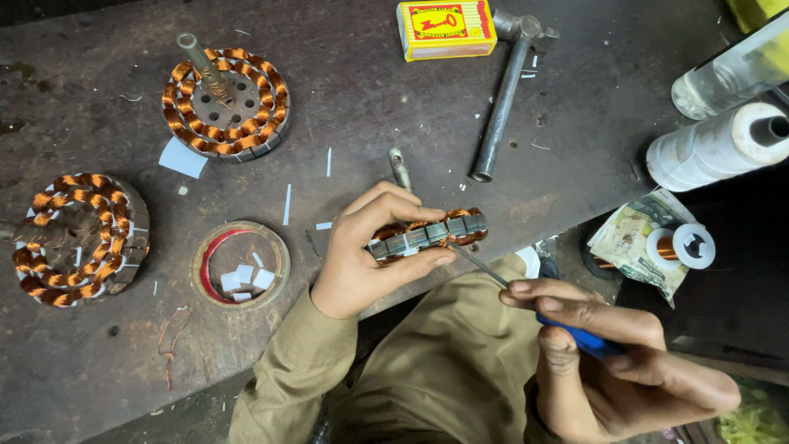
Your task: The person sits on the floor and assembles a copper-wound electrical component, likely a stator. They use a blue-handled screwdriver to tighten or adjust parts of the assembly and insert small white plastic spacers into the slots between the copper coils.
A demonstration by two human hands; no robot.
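Head view looks straight down at my work, with the dark steel bench (99,345) as my landmark. My left hand (362,255) is clamped around a wound stator (427,234), held on edge just over the bench's near border, fingers over the top and thumb under the laminated steel rim. My right hand (608,353), off the bench and over my lap, pinches a blue-handled screwdriver (575,333) whose thin shaft reaches up to the stator's underside. I judge the stator heavy and stiff for its size; the iron rim is the place to grip, since the copper windings scratch and bend easily and the paper slot liners tear. Farther in on the bench lie two more wound stators (226,103) (78,238), a tape roll (240,263) holding cut paper bits, a yellow matchbox (446,29) and a hammer (503,99).
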